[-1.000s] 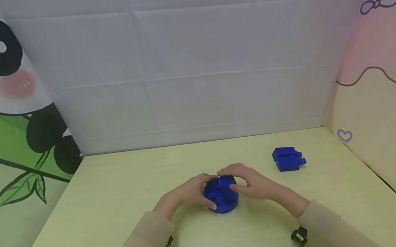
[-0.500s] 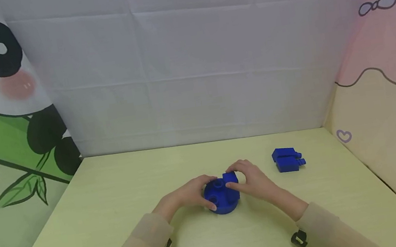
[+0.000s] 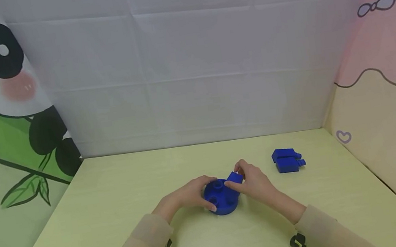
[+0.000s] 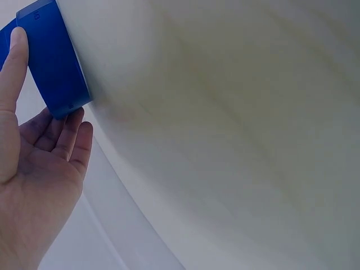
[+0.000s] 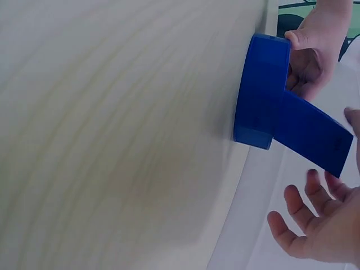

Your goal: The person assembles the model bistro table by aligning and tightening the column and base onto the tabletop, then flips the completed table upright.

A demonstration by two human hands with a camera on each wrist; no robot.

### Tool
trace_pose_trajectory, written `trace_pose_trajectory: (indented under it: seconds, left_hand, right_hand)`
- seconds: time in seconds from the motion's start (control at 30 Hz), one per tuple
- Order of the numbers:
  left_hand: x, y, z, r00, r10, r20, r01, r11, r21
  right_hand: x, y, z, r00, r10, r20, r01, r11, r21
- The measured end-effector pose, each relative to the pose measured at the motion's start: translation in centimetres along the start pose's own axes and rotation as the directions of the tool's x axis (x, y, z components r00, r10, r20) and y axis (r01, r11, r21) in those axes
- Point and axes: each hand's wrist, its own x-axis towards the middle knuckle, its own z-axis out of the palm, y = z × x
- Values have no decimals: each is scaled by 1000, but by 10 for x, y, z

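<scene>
A round blue base (image 3: pixel 221 199) with raised sockets on its top stands on the table. My left hand (image 3: pixel 190 193) grips its left side, thumb near and fingers far; in the left wrist view the hand (image 4: pixel 42 180) has its thumb on the base's (image 4: pixel 53 62) rim. Between thumb and fingers, my right hand (image 3: pixel 256 182) pinches a rectangular blue block (image 3: pixel 234 177). That block leans to the right over the base's right side. In the right wrist view, the tilted block (image 5: pixel 315 135) meets the base (image 5: pixel 261 93) at its lower end, where the joint is hidden.
Two more blue blocks lie side by side at the back right, a far one (image 3: pixel 285 152) and a near one (image 3: pixel 287 164), with threaded studs pointing right. The pale yellow table (image 3: pixel 143 170) is bounded by a white back sheet (image 3: pixel 191 77) and printed side panels.
My right hand has moved slightly right with the block, which has gone from upright to leaning right. The base's far socket has come into sight. My left hand keeps its grip.
</scene>
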Motion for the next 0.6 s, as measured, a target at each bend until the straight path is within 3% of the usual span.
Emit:
trace_pose_trajectory:
  seconds: [0.13, 0.2, 0.37, 0.5, 0.6]
  left_hand:
    - [0, 0, 0, 1000, -10, -1, 10, 1000, 0]
    - [0, 0, 0, 1000, -10, -1, 10, 1000, -9]
    - [0, 1, -1, 1000, -4, -5, 4, 1000, -18]
    - [-1, 2, -1, 1000, -2, -4, 2, 1000, -8]
    - [-1, 2, -1, 1000, -3, -1, 3, 1000, -5]
  right_hand:
    - [-2, 5, -8, 991, -126, 49, 126, 992, 4]
    - [-3, 10, -15, 967, -241, 87, 241, 970, 19]
    - [-2, 20, -29, 876, -449, 175, 452, 892, 29]
    - [0, 24, -32, 829, -523, 198, 535, 845, -6]
    - [2, 24, -33, 817, -543, 194, 558, 829, -31]
